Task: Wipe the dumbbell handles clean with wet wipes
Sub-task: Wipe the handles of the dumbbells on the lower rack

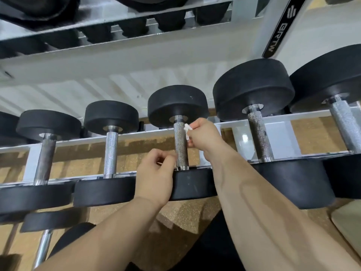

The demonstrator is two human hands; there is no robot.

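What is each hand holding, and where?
Right hand pinches a bunched wipe against the middle handle, high up. Left hand curls by its lower end; whether it grips cannot be told.

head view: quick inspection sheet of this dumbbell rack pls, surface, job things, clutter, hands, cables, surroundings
surface: white metal rack rail, carrying a row of dumbbells
job's things: middle black-headed dumbbell's knurled steel handle, with a small crumpled white wet wipe against its right side; neighbouring handle on the right looks dark-speckled
clutter: pale beige object at the lower right edge, unidentifiable
grippers: right hand pinches the wipe; left hand has fingers curled beside the handle's near end, grip unclear
cables: nothing seen
surroundings: upper rack shelf with black dumbbells, tan speckled floor, black-labelled white post
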